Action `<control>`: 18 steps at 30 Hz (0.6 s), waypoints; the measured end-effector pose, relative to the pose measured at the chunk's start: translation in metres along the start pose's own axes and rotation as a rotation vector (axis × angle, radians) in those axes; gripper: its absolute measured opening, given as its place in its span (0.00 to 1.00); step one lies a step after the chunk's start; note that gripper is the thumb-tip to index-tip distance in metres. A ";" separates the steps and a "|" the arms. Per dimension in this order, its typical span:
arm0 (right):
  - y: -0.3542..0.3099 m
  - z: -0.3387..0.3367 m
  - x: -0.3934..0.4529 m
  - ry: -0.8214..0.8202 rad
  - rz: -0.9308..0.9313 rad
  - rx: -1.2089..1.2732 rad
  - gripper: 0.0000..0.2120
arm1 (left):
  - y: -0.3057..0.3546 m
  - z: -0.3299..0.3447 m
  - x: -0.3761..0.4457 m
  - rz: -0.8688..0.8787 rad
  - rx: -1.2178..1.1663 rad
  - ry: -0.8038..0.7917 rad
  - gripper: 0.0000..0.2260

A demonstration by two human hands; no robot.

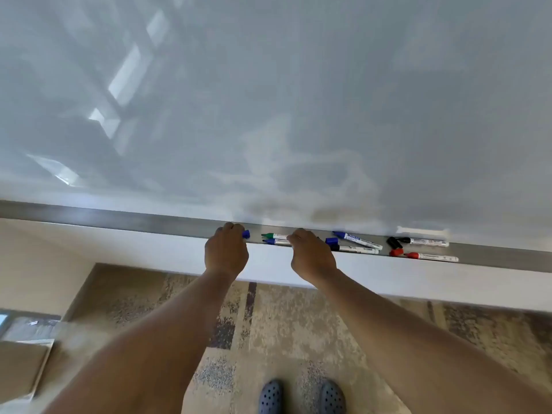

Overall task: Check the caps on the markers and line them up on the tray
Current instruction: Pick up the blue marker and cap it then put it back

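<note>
Along the foot of the whiteboard runs a grey metal tray [119, 218] holding several white markers. My left hand [226, 252] is closed around a blue cap [245, 234] at the tray's edge. My right hand [312, 253] pinches the barrels of two uncapped markers, one green-tipped [270, 235] and one blue-tipped [271, 241]. Right of that hand lie a loose blue cap [331, 241], a blue marker [357, 239] and a black-tipped marker [355, 249]. Further right sit a black marker [424, 242] with a loose black cap [393, 242], and a red marker [433, 257] with a loose red cap [396, 252].
The whiteboard [268, 100] fills the upper view, smeared and reflecting windows. A white wall strip [418, 279] lies below the tray. Patterned carpet [283, 324] and my dark perforated shoes [301, 397] are underneath. A cardboard box [21, 366] sits at the lower left.
</note>
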State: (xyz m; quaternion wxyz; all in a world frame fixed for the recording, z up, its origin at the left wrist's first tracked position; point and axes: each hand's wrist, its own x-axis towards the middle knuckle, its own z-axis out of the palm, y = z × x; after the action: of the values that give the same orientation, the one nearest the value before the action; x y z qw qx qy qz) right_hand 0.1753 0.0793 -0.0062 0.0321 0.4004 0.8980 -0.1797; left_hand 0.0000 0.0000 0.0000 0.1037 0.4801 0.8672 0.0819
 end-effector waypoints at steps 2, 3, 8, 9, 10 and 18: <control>0.002 0.001 0.006 -0.008 0.011 -0.024 0.19 | -0.001 0.002 0.006 0.016 0.027 -0.014 0.16; 0.003 0.005 0.008 -0.011 0.012 -0.038 0.20 | -0.002 0.007 0.009 0.023 0.051 -0.023 0.17; 0.003 0.012 0.017 -0.032 0.000 -0.101 0.19 | -0.003 0.016 0.025 0.045 0.091 -0.088 0.22; 0.004 0.013 0.019 -0.039 0.001 -0.112 0.18 | -0.003 0.017 0.028 0.045 0.094 -0.097 0.22; 0.005 0.015 0.021 -0.042 -0.002 -0.120 0.18 | -0.003 0.019 0.031 0.048 0.096 -0.104 0.23; 0.013 0.024 0.029 -0.009 -0.018 -0.136 0.18 | -0.005 0.034 0.046 0.042 0.089 -0.098 0.16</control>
State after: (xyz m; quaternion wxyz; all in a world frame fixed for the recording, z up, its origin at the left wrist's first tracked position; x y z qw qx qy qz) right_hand 0.1634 0.0992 -0.0383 0.0615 0.3884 0.9115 -0.1204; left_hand -0.0189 0.0377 -0.0390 0.1226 0.5056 0.8538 0.0218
